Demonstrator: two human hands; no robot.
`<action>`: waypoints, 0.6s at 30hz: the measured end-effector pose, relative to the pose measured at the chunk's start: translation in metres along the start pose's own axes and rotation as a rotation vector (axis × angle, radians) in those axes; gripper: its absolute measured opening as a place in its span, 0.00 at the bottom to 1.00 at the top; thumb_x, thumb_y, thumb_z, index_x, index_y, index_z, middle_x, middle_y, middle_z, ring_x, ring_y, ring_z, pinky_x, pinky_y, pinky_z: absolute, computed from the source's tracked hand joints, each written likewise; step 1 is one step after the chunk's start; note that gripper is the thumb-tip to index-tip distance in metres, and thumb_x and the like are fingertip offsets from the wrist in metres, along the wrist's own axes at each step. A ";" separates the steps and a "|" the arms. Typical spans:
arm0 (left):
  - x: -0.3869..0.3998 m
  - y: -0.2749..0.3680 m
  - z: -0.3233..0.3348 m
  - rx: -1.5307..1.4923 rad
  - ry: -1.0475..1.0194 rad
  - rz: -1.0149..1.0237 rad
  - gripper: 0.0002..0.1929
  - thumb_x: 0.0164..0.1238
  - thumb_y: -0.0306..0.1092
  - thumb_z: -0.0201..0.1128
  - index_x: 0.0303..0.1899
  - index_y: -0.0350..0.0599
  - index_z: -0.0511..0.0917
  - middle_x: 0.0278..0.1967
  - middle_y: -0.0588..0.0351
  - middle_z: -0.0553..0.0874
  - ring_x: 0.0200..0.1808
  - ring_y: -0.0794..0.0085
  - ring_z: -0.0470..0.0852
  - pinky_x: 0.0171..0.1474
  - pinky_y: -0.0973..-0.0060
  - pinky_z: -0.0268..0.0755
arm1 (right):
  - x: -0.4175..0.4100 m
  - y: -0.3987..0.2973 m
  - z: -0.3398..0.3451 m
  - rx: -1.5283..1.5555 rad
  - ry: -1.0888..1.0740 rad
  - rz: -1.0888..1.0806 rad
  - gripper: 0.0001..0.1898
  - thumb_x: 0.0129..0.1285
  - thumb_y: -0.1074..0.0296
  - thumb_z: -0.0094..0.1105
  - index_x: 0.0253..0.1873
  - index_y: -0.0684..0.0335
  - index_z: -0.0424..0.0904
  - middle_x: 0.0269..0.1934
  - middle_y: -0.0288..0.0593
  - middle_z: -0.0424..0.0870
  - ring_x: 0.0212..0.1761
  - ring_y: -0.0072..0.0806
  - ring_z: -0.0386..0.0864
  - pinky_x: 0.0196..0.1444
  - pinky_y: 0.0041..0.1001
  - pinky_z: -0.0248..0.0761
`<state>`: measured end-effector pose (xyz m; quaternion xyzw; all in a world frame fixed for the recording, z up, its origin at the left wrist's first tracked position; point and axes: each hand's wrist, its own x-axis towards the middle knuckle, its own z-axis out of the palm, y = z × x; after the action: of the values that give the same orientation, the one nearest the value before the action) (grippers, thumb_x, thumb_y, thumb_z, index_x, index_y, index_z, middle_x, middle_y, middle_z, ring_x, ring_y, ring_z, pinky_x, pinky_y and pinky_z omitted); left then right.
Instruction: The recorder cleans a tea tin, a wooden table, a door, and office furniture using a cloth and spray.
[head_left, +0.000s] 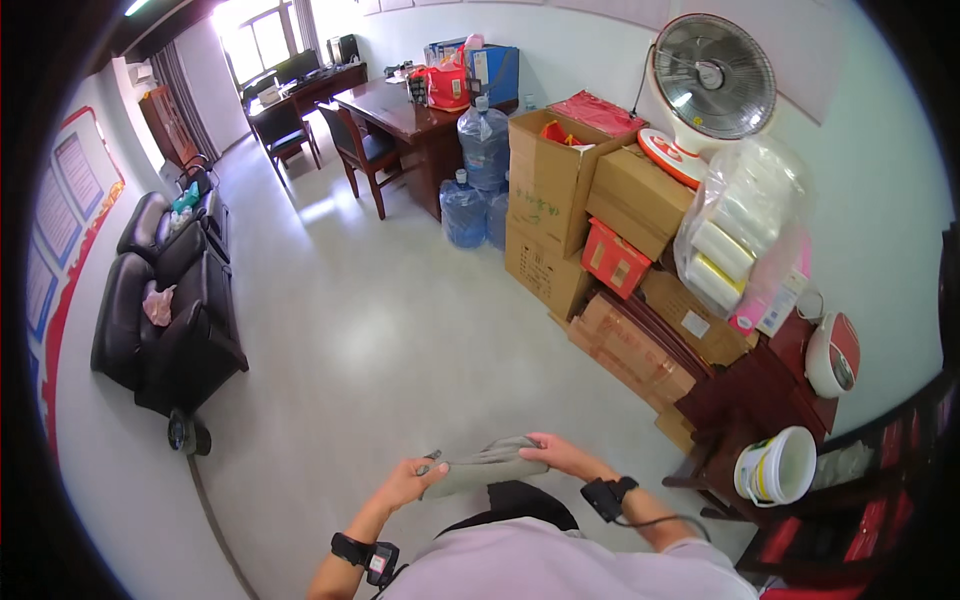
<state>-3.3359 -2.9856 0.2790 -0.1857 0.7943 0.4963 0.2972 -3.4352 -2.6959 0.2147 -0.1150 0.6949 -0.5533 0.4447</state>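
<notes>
A grey-green folded cloth (487, 471) is stretched between my two hands, just in front of my body. My left hand (412, 480) grips its left end, thumb on top. At the other end, my right hand (559, 455) pinches the bunched upper edge between thumb and fingers. The cloth hangs in the air over the pale floor (360, 360). Its underside is hidden from me. Each wrist carries a strapped black device, and a cable runs from the right one.
Cardboard boxes (547, 180), a heater fan (711, 79) and wrapped rolls (724, 255) crowd the right wall. A white bucket (776, 465) stands at lower right. Black sofas (172, 322) line the left wall. Water jugs (465, 210) stand by a wooden desk (390, 105).
</notes>
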 end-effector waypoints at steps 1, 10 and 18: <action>0.014 0.010 -0.014 -0.038 0.013 0.063 0.18 0.64 0.48 0.63 0.38 0.38 0.82 0.40 0.58 0.83 0.41 0.76 0.77 0.46 0.76 0.70 | 0.021 -0.017 -0.014 0.005 -0.004 0.004 0.22 0.65 0.60 0.56 0.59 0.67 0.69 0.49 0.38 0.78 0.48 0.21 0.74 0.51 0.22 0.69; 0.139 -0.013 -0.161 -0.749 0.345 0.066 0.17 0.68 0.44 0.58 0.52 0.45 0.75 0.45 0.55 0.80 0.44 0.74 0.77 0.48 0.77 0.70 | 0.255 -0.170 -0.043 0.274 -0.310 -0.016 0.27 0.63 0.60 0.57 0.64 0.64 0.63 0.49 0.37 0.75 0.48 0.20 0.71 0.51 0.21 0.65; 0.253 -0.079 -0.335 -0.994 0.323 -0.019 0.23 0.72 0.36 0.51 0.65 0.47 0.60 0.49 0.52 0.76 0.46 0.68 0.77 0.50 0.69 0.73 | 0.455 -0.282 -0.007 0.306 -0.261 0.088 0.25 0.65 0.74 0.50 0.67 0.61 0.59 0.47 0.40 0.75 0.48 0.21 0.74 0.51 0.24 0.71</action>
<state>-3.5767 -3.3212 0.1697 -0.3857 0.4969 0.7757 0.0512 -3.7968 -3.0897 0.2370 -0.0865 0.5436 -0.6127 0.5670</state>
